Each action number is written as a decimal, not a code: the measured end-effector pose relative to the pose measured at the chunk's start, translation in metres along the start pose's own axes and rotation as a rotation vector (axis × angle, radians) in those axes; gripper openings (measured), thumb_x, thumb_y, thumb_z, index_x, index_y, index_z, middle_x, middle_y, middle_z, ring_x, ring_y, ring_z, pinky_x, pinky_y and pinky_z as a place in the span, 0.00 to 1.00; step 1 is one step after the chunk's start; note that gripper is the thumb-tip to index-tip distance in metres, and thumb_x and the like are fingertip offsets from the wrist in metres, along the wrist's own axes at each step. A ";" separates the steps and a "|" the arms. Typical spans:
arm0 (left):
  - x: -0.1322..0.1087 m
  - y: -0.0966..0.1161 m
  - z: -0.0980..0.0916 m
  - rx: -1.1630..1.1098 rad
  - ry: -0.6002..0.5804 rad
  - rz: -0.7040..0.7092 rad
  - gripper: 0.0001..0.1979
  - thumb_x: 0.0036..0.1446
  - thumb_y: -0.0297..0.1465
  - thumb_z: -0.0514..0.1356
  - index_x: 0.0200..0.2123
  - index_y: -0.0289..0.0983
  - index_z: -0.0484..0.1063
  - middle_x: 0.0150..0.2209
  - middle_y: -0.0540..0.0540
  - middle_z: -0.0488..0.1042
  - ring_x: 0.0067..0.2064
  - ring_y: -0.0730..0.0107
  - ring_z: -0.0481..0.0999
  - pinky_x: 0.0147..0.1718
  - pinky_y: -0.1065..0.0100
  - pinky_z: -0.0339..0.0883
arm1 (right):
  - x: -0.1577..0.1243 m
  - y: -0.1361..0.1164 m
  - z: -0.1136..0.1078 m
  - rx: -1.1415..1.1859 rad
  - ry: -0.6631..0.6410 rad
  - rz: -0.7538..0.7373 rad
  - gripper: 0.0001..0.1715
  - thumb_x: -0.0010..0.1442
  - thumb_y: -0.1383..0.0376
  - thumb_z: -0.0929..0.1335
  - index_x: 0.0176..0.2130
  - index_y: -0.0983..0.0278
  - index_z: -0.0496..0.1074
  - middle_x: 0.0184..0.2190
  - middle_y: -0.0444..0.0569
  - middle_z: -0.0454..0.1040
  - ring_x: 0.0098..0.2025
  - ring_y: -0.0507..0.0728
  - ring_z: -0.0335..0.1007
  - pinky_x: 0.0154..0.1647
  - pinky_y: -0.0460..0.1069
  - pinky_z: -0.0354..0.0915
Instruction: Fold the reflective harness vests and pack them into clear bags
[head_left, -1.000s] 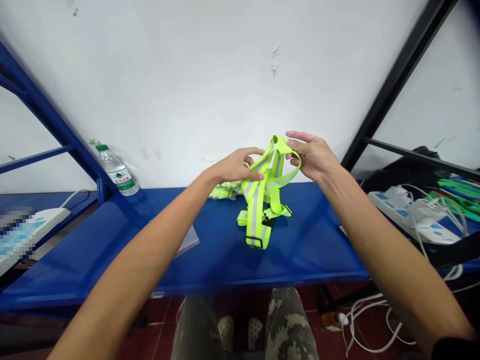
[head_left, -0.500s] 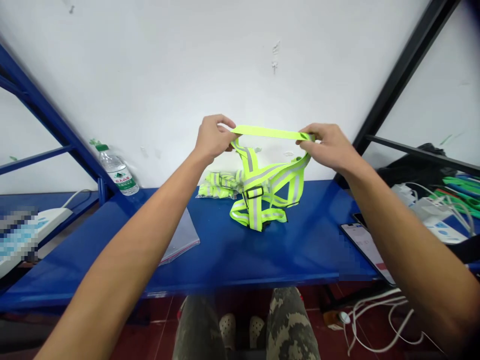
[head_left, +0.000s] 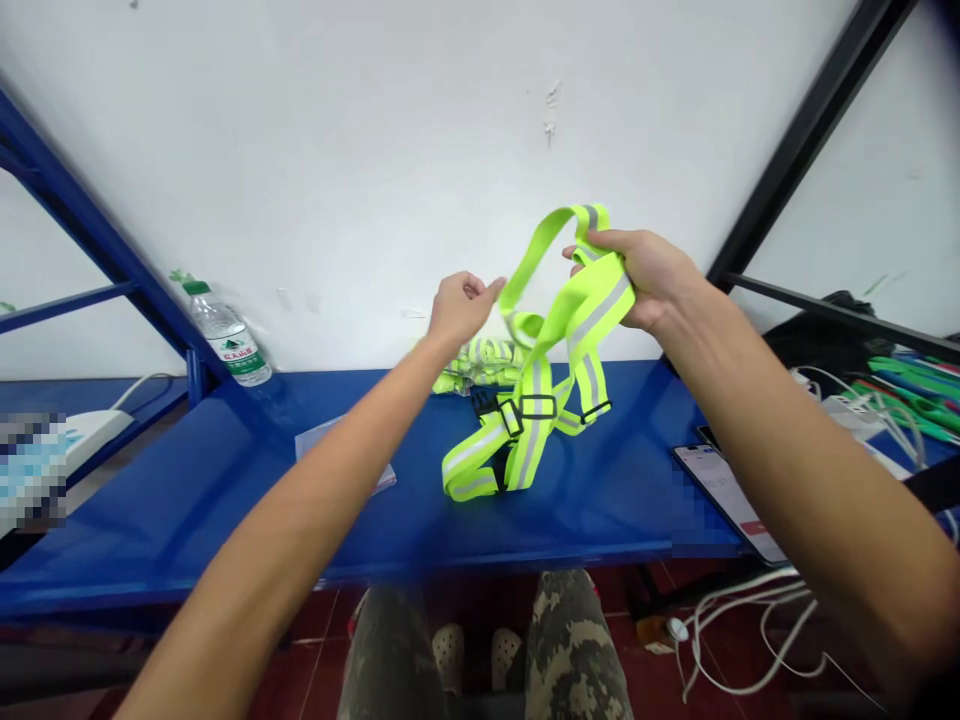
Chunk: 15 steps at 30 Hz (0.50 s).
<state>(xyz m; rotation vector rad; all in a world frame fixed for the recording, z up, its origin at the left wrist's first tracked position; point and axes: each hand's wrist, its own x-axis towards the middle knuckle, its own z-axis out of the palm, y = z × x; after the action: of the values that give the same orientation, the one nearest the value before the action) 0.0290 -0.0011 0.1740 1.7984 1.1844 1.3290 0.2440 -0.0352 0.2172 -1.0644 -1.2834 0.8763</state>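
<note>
A neon yellow reflective vest made of straps with silver stripes and black buckles hangs above the blue table, its lower loops at the tabletop. My right hand grips the gathered upper straps, thumb on top. On the other side, my left hand is closed in a pinch at the edge of the raised strap loop; its fingertips partly hide the contact. Behind the vest lies a bundle of similar yellow straps, some in clear plastic. Under my left forearm, a clear plastic bag is partly covered.
A water bottle leans by the wall at the left of the blue table. At the right lie a phone, white cables and green-handled items. Metal frame posts rise on both sides.
The strap stretched level between my hands has gone slack into a loop. My right hand now gathers more straps, and my left hand has moved right and lower. The vest has turned.
</note>
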 end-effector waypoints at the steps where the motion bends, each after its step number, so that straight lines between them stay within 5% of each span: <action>1: -0.013 0.002 0.007 0.050 0.099 0.093 0.20 0.57 0.48 0.61 0.27 0.39 0.63 0.25 0.49 0.68 0.30 0.70 0.69 0.29 0.67 0.64 | 0.003 0.002 0.002 0.002 0.003 -0.009 0.12 0.62 0.58 0.67 0.41 0.64 0.70 0.32 0.53 0.74 0.35 0.60 0.74 0.36 0.56 0.75; 3: -0.041 0.001 0.020 0.125 -0.032 0.202 0.20 0.59 0.50 0.58 0.28 0.39 0.65 0.27 0.48 0.70 0.31 0.70 0.70 0.31 0.67 0.65 | 0.005 0.003 0.006 0.005 0.000 -0.017 0.14 0.64 0.55 0.65 0.42 0.63 0.69 0.33 0.53 0.74 0.37 0.60 0.75 0.36 0.55 0.74; 5: -0.063 -0.006 0.028 0.194 -0.254 0.255 0.20 0.53 0.49 0.63 0.38 0.39 0.69 0.35 0.46 0.74 0.34 0.67 0.72 0.33 0.65 0.67 | 0.003 0.001 0.010 0.019 0.007 -0.018 0.15 0.66 0.55 0.62 0.42 0.63 0.69 0.33 0.52 0.74 0.38 0.59 0.75 0.37 0.54 0.73; 7: -0.073 -0.018 0.031 0.269 -0.348 0.230 0.22 0.53 0.44 0.64 0.47 0.39 0.69 0.41 0.44 0.75 0.37 0.64 0.74 0.36 0.63 0.68 | -0.003 -0.005 0.013 0.059 0.033 -0.009 0.14 0.67 0.56 0.61 0.42 0.63 0.68 0.34 0.51 0.74 0.38 0.58 0.75 0.38 0.53 0.72; 13: -0.044 -0.032 0.003 0.337 -0.763 0.155 0.30 0.44 0.33 0.67 0.53 0.38 0.72 0.45 0.42 0.75 0.33 0.67 0.74 0.34 0.65 0.67 | -0.015 -0.019 -0.008 0.197 0.181 0.082 0.13 0.69 0.62 0.58 0.38 0.65 0.67 0.28 0.49 0.70 0.29 0.51 0.69 0.38 0.49 0.69; 15: -0.030 -0.027 -0.014 0.273 -0.714 0.105 0.29 0.43 0.34 0.68 0.52 0.39 0.73 0.42 0.43 0.75 0.33 0.68 0.73 0.32 0.66 0.66 | -0.014 -0.014 -0.031 0.121 0.200 0.126 0.10 0.67 0.61 0.62 0.37 0.64 0.67 0.28 0.49 0.71 0.27 0.50 0.67 0.37 0.49 0.68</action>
<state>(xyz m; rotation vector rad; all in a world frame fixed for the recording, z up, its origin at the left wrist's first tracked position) 0.0044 -0.0177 0.1427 2.2762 0.8967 0.4846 0.2726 -0.0560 0.2271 -1.1159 -0.9942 0.9062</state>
